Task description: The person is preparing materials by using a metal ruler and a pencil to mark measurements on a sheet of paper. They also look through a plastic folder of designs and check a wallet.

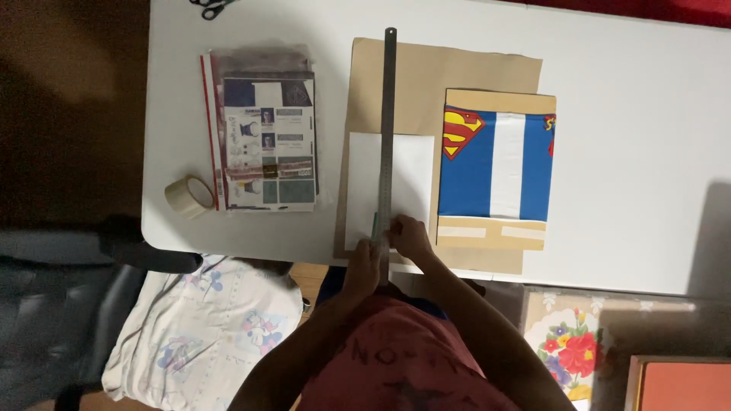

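Head cam: both hands (388, 247) on metal ruler (387, 144).

my hands (388, 247) hemmed at near edge by long steel ruler (389, 137) | blue printed book (496, 169) blocks right | plastic packet (265, 129), tape roll (189, 196) block left | bare white table (632, 137) far right: free passage

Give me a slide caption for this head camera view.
Both hands press a long metal ruler across white paper on brown card.
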